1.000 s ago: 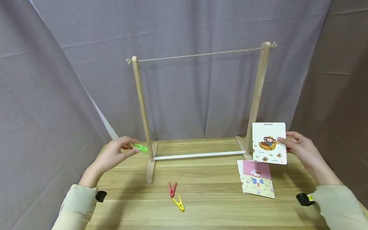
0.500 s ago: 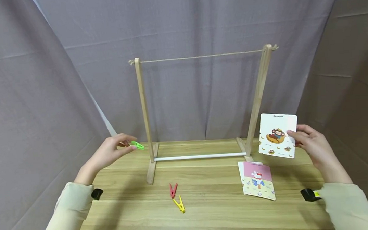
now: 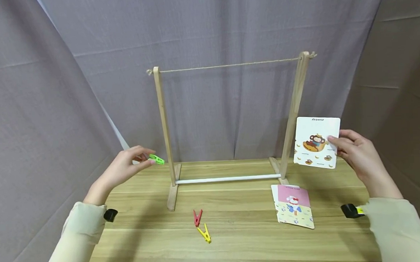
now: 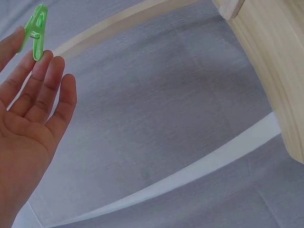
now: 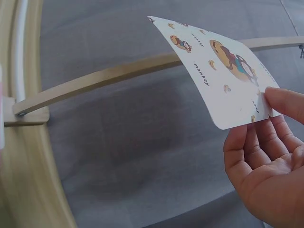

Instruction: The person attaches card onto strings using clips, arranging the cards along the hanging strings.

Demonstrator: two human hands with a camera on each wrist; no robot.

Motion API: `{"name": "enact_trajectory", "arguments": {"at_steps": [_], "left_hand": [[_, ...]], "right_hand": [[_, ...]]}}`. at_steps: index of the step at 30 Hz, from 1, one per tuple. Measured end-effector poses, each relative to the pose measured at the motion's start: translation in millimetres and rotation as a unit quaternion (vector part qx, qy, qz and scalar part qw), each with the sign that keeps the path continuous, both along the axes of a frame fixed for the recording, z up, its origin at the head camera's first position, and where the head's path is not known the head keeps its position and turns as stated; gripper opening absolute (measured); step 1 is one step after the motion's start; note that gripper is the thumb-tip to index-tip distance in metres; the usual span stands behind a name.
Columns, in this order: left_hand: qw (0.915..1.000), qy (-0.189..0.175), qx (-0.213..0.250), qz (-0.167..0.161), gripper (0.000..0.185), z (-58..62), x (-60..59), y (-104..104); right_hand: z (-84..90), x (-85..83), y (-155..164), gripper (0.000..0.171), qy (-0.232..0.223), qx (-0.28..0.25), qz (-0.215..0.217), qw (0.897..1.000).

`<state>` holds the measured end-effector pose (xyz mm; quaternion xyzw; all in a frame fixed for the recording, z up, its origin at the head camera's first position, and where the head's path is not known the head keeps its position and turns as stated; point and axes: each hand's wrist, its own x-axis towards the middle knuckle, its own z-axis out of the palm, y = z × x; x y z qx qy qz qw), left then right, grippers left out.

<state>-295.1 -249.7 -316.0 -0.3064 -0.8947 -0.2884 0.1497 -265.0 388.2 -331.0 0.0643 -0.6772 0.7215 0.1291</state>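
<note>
**Card and peg raised, string bare**

My left hand [image 3: 122, 172], at the left of the head view, pinches a green clothespin [image 3: 157, 160] at its fingertips, just left of the wooden frame's [image 3: 163, 121] left post. My right hand [image 3: 357, 156], at centre right, pinches the monkey card [image 3: 317, 142] by its edge and holds it upright in the air, just right of the right post and well below the string [image 3: 228, 63]. As I judge it, the work is at its start: nothing hangs on the string, and the first card is lifted but not yet clipped. Left over on the desk [image 3: 236, 243] are a stack of cards [image 3: 293, 206] at lower right, and a red clothespin [image 3: 197, 216] and a yellow clothespin [image 3: 204, 233] at lower centre.
</note>
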Motion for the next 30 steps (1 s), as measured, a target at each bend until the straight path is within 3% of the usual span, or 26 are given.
{"name": "enact_trajectory", "arguments": {"at_steps": [7, 21, 30], "left_hand": [[0.9998, 0.012, 0.013, 0.01, 0.027, 10.8, -2.3, 4], [0.9995, -0.004, 0.031, 0.0, 0.029, 14.7, -5.3, 9], [0.9995, -0.008, 0.031, 0.001, 0.031, 16.9, -6.1, 10]], "right_hand": [[15.2, -7.0, -16, 0.016, 0.016, -0.017, 0.003, 1.0], [34.2, -21.5, -48, 0.013, 0.047, -0.013, 0.032, 0.998], [45.5, -32.7, -69, 0.01, 0.06, 0.013, 0.022, 0.998]]}}
